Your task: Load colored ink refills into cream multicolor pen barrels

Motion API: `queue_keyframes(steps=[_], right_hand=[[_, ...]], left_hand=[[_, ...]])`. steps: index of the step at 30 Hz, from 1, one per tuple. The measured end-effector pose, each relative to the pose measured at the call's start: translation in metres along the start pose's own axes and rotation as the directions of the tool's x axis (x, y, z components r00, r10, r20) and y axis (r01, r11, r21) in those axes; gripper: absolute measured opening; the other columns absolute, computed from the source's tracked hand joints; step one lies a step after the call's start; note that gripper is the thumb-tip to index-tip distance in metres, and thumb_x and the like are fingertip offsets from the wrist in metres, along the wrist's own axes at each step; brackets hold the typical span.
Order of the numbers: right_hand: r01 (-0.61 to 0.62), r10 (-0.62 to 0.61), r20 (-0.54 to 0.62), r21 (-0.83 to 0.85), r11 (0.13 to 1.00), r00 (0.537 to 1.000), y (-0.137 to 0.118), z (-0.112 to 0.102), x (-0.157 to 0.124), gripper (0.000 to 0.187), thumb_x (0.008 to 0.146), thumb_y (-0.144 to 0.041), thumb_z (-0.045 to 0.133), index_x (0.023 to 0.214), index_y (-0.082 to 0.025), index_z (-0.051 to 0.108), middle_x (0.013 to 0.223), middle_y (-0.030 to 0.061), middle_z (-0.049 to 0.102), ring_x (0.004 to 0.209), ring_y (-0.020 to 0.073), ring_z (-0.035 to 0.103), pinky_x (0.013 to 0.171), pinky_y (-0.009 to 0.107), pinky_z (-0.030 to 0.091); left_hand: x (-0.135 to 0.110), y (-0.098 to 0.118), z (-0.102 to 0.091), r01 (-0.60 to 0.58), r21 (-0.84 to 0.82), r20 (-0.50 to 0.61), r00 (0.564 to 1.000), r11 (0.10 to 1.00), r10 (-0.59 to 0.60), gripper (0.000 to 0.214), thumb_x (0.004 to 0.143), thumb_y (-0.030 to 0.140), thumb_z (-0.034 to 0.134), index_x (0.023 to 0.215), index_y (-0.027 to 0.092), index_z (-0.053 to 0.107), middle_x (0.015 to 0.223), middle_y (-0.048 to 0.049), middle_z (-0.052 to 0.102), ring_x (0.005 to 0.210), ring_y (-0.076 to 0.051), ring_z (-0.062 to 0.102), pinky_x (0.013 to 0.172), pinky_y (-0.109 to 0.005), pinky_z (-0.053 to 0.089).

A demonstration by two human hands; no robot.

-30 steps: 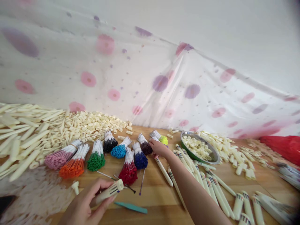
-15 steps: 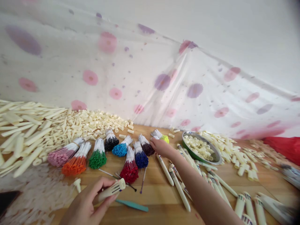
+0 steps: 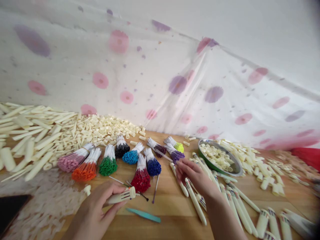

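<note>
My left hand (image 3: 96,208) is closed around a cream slotted pen barrel (image 3: 121,197), its open end pointing right, with coloured pieces showing in the slots. My right hand (image 3: 192,173) pinches a thin white pen refill (image 3: 163,155), blurred by motion, that points up and left over the table; its coloured end is hidden by the fingers. Tied bundles of refills lie just beyond: purple (image 3: 177,155), yellow (image 3: 179,146), dark brown (image 3: 160,150), dark blue (image 3: 153,166), red (image 3: 140,181) and light blue (image 3: 130,158). Loose refills (image 3: 155,190) and a teal tweezers-like tool (image 3: 143,215) lie between my hands.
More bundles, black (image 3: 122,150), green (image 3: 108,164), orange (image 3: 84,170) and pink (image 3: 70,162), stand left. Cream parts (image 3: 42,133) are heaped behind them, clear small pieces (image 3: 42,203) in front. A metal bowl (image 3: 238,171) of parts and several assembled pens (image 3: 197,205) lie right.
My right hand has drawn back toward me from the bundles with a refill in its fingers, uncovering the purple bundle. My left hand still holds the barrel. The view has shifted slightly.
</note>
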State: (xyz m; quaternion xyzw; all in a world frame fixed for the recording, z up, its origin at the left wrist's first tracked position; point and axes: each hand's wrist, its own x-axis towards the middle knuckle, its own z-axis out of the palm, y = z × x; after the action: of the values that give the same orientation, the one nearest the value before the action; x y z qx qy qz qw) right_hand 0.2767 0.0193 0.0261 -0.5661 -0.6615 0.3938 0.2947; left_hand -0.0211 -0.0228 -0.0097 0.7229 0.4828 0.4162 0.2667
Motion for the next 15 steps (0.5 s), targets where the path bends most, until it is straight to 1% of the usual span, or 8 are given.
queue_keyframes(steps=[1,3,4,6,9,13,15], right_hand=[[0.001,-0.007,0.068,0.101,0.995,0.998,-0.003,0.006,-0.008,0.038,0.087,-0.05,0.034,0.063,-0.021,0.041,0.052,-0.0023,0.05,0.042,0.0098,0.045,0.041,0.022,0.036],[-0.013,-0.033,0.176,0.254,0.967,0.984,-0.007,0.019,-0.018,0.039,0.084,-0.048,0.042,0.055,-0.021,0.039,0.041,-0.0051,0.043,0.033,0.0066,0.034,0.036,0.02,0.027],[-0.031,-0.046,0.226,0.325,0.945,0.973,-0.009,0.025,-0.021,0.04,0.083,-0.046,0.045,0.053,-0.021,0.038,0.039,-0.0056,0.042,0.032,0.0055,0.031,0.036,0.02,0.024],[-0.079,-0.064,0.301,0.442,0.894,0.952,-0.012,0.037,-0.022,0.039,0.081,-0.042,0.049,0.05,-0.02,0.039,0.037,-0.0055,0.042,0.031,0.0042,0.028,0.035,0.02,0.018],[-0.15,-0.061,0.335,0.569,0.808,0.94,-0.014,0.045,-0.019,0.036,0.078,-0.036,0.054,0.049,-0.019,0.041,0.036,-0.0058,0.041,0.031,0.0035,0.03,0.034,0.019,0.015],[-0.214,-0.041,0.352,0.654,0.726,0.935,-0.016,0.044,-0.018,0.034,0.074,-0.031,0.056,0.047,-0.019,0.038,0.034,-0.0083,0.036,0.027,0.0022,0.026,0.03,0.018,0.014],[-0.229,-0.036,0.356,0.673,0.703,0.934,-0.017,0.043,-0.018,0.034,0.073,-0.03,0.056,0.046,-0.02,0.036,0.033,-0.009,0.035,0.026,0.0014,0.023,0.029,0.018,0.013]], left_hand=[[0.001,0.001,-0.001,-0.027,0.025,-0.017,0.999,0.999,0.027,0.008,0.074,0.024,0.06,0.081,0.026,0.063,0.083,-0.0001,0.073,0.076,-0.016,0.07,0.068,-0.021,0.056],[0.002,0.003,-0.002,-0.066,0.075,-0.046,0.997,0.995,0.07,0.008,0.073,0.023,0.061,0.08,0.026,0.064,0.081,0.0,0.072,0.077,-0.017,0.069,0.068,-0.022,0.056],[0.002,0.003,-0.003,-0.072,0.091,-0.05,0.996,0.993,0.077,0.009,0.073,0.023,0.061,0.08,0.026,0.065,0.081,0.0,0.072,0.078,-0.017,0.069,0.068,-0.022,0.055],[0.001,0.002,-0.003,-0.05,0.09,-0.034,0.998,0.995,0.053,0.009,0.074,0.024,0.06,0.083,0.026,0.065,0.084,-0.0006,0.072,0.079,-0.017,0.069,0.07,-0.022,0.055],[0.0,-0.002,-0.003,-0.01,0.072,-0.004,1.0,0.997,0.011,0.012,0.077,0.025,0.059,0.087,0.025,0.065,0.089,-0.0022,0.072,0.083,-0.017,0.068,0.073,-0.023,0.055],[0.001,-0.001,-0.006,-0.049,0.141,0.0,0.999,0.989,0.05,0.016,0.077,0.027,0.059,0.091,0.026,0.067,0.092,-0.0021,0.073,0.088,-0.018,0.067,0.078,-0.023,0.053],[0.002,0.002,-0.007,-0.067,0.161,0.016,0.998,0.985,0.065,0.019,0.077,0.027,0.059,0.093,0.027,0.068,0.093,-0.0012,0.074,0.088,-0.017,0.068,0.078,-0.022,0.053]])
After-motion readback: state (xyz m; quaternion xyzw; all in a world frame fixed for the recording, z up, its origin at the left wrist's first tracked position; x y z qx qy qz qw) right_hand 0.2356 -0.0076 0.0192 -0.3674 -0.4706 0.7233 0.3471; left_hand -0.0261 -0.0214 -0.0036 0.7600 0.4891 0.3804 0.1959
